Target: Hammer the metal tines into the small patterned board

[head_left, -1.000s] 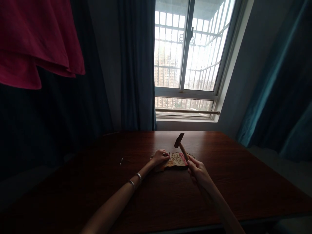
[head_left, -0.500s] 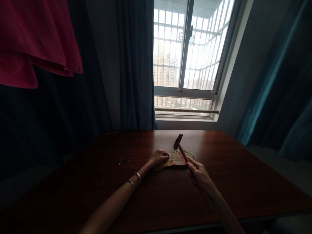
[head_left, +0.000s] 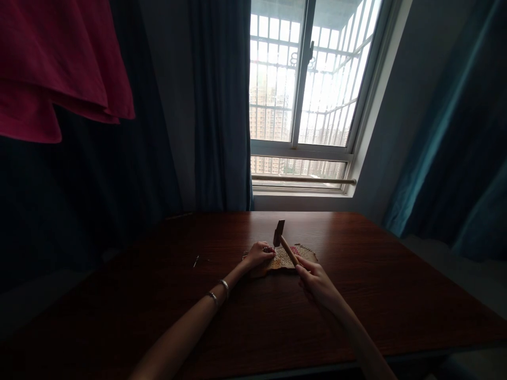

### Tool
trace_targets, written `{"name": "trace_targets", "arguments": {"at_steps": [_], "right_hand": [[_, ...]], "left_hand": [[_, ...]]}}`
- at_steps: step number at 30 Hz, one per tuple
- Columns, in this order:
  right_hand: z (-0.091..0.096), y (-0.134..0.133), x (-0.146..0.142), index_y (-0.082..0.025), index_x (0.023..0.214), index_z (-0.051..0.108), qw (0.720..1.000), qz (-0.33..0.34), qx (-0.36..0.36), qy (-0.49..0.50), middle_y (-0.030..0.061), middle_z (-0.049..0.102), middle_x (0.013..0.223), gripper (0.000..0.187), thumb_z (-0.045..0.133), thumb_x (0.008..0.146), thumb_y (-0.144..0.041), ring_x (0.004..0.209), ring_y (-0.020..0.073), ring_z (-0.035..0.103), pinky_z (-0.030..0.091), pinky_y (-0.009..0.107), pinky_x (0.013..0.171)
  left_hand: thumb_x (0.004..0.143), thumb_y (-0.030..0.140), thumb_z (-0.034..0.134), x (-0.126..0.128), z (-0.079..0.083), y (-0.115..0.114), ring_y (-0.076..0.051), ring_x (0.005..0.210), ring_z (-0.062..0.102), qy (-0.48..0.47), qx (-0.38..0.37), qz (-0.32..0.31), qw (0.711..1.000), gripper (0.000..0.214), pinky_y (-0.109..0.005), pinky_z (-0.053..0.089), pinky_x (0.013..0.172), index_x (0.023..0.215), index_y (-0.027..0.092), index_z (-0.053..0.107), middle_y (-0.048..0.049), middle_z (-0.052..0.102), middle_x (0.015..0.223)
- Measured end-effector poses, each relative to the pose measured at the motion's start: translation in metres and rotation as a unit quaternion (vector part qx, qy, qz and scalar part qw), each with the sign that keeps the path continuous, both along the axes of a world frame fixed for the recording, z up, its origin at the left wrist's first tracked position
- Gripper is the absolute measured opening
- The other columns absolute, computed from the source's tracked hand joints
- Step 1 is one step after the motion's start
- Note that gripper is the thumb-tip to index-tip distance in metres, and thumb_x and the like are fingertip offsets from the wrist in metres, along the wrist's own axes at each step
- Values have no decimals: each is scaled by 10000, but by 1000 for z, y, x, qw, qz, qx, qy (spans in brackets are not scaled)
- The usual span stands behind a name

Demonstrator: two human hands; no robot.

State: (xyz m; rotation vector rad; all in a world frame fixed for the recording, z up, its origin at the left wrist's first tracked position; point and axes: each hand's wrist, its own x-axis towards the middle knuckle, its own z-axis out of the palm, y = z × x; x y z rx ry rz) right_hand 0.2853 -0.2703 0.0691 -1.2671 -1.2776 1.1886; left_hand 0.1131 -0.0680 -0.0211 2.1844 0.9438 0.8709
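My right hand [head_left: 315,277] is wrapped round the wooden handle of a hammer [head_left: 289,250]. The hammer's dark metal head is raised at the top of a thin nail-like rod [head_left: 274,251]; whether they touch I cannot tell. My left hand [head_left: 259,254], fingers pinched together, steadies that rod upright over a flat tan piece [head_left: 284,259]. Dark dots or holes cover the piece, with red and yellow patches and an uneven, wavy edge. My left hand covers part of its left side.
The piece lies on a dark reddish-brown wooden table [head_left: 253,316]. Small thin metal items [head_left: 196,261] rest to the left of my left hand. Beyond the far edge are a barred window [head_left: 301,95] and blue curtains [head_left: 222,105]. Pink cloth [head_left: 59,63] hangs at the upper left.
My right hand has brought the hammer left, so its head now stands at the rod's top rather than to the right of it. My left hand has stayed in place.
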Motion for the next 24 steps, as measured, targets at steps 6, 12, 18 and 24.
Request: {"name": "trace_targets", "arguments": {"at_steps": [6,12,18,24], "right_hand": [[-1,3,1,-132,1367,413,999,5,-8,-33,-85,432,477,667,495,795,-464,304,53,365,276,151,283],[2,4,1,-152,1374,401,999,4,-22,-46,-91,422,468,652,490,804,-455,298,56,370,294,152,275],[-1,5,3,-164,1366,409,999,10,-13,-42,-87,429,467,599,475,828,-419,299,61,374,293,152,267],[-1,4,2,-164,1349,433,999,7,-13,-38,-88,428,459,577,477,829,-410,290,57,354,289,154,269]], "left_hand": [[689,438,659,1,-1,1,-173,718,613,-3,-2,-3,1000,316,-241,444,639,787,146,733,-48,687,801],[721,358,624,0,0,1,-186,786,627,-4,-4,-26,1000,265,-253,466,713,865,160,726,-53,706,867],[721,266,595,-1,0,1,-190,826,630,-18,-16,-23,999,284,-262,476,728,966,146,672,-55,700,921],[723,401,636,1,1,0,-182,754,621,-5,6,-16,1000,294,-255,464,676,854,143,689,-44,690,821]]}}
